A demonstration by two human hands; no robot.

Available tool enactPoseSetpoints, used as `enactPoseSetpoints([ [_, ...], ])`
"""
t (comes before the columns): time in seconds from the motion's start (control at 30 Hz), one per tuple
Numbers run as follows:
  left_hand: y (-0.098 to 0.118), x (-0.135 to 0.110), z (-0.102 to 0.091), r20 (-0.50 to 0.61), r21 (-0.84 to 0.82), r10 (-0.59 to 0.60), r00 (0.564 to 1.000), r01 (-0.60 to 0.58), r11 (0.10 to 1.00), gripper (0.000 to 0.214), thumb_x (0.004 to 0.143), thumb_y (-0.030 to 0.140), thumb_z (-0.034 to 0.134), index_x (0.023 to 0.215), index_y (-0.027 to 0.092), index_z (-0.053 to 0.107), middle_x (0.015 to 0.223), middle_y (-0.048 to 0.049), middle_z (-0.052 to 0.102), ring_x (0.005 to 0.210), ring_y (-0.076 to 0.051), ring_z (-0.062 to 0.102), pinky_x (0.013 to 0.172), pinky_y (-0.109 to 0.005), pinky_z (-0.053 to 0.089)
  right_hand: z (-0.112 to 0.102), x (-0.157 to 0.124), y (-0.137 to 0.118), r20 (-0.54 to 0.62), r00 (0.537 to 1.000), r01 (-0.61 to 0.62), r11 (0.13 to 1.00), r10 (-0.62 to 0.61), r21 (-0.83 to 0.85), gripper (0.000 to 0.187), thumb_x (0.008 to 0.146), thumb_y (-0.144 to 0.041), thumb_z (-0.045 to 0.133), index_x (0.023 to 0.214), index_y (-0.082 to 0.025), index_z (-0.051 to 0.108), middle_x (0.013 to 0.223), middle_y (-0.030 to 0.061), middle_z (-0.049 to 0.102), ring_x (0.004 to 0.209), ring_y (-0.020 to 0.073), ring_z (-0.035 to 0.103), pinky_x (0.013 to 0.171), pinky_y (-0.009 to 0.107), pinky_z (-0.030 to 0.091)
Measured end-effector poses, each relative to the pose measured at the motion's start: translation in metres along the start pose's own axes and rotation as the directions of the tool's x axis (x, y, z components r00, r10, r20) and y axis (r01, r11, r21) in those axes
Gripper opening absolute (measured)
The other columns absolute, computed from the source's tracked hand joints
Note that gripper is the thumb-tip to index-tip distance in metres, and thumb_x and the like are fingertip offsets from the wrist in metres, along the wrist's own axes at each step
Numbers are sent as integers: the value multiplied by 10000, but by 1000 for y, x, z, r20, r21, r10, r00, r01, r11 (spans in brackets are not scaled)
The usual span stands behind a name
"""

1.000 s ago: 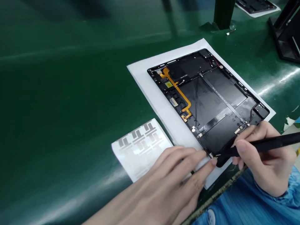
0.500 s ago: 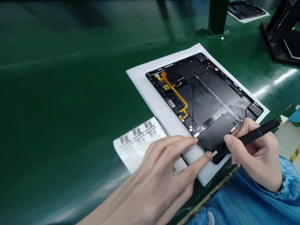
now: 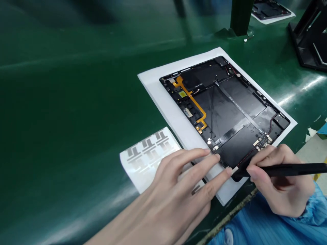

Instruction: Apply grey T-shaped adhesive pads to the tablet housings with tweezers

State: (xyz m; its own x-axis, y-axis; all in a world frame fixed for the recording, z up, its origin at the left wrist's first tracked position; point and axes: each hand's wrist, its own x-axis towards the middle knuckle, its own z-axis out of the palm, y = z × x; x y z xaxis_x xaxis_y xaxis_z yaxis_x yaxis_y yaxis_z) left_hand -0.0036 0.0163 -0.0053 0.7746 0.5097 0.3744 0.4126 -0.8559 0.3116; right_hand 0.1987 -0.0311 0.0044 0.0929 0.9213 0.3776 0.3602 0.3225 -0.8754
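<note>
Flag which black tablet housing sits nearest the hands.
The open black tablet housing beside the left hand and right hand; the other black housing lies far back.

Right hand [image 3: 283, 187] pinching black spudger [image 3: 293, 169] against lower edge of opened tablet [image 3: 230, 105]; left hand [image 3: 176, 187] spread alongside, fingertips [image 3: 228, 171] at same edge, on white paper sheet [image 3: 163, 102].

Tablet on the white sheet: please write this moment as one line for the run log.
left hand: fingers at open tablet edge | right hand: holds black spudger at same edge
</note>
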Motion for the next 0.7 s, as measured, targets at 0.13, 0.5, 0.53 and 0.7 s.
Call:
enactPoseSetpoints([
  [0.13, -4, 8, -9, 54, 7, 131, 990, -131, 991, 341, 985, 98, 329, 1218, 137, 575, 1165, -33, 643, 1165, -226, 467, 930, -318, 395, -2, 2, 2, 23, 1000, 15, 1000, -15, -20, 163, 854, -115, 627, 763, -208, 530, 669, -13, 608, 516, 103, 549, 434, 229, 424],
  [0.5, -8, 0, -7, 117, 9, 226, 967, -228, 974, 351, 960, 96, 382, 1258, 120, 565, 1161, -18, 667, 1237, -231, 459, 1169, -398, 222, -8, 4, 4, 117, 993, -8, 999, 4, 34, 149, 885, -171, 661, 815, -205, 533, 718, -23, 620, 587, 99, 584, 491, 200, 452],
  [0.53, -7, -1, -7, 115, 15, 214, 970, -217, 976, 353, 954, 84, 381, 1249, 123, 572, 1162, -15, 668, 1243, -229, 463, 1184, -413, 204, -10, 5, 4, 124, 992, -11, 999, 6, 40, 142, 892, -186, 660, 821, -205, 539, 720, -22, 622, 620, 108, 602, 516, 202, 466],
  [0.7, -2, -10, -2, 60, -4, 145, 988, -145, 989, 342, 937, 33, 374, 1173, 105, 611, 1165, -32, 672, 1302, -265, 438, 1190, -497, 196, -21, 18, 7, 224, 974, 13, 996, -32, 86, 79, 931, -256, 630, 888, -208, 585, 787, -12, 632, 701, 118, 638, 650, 227, 525],
])
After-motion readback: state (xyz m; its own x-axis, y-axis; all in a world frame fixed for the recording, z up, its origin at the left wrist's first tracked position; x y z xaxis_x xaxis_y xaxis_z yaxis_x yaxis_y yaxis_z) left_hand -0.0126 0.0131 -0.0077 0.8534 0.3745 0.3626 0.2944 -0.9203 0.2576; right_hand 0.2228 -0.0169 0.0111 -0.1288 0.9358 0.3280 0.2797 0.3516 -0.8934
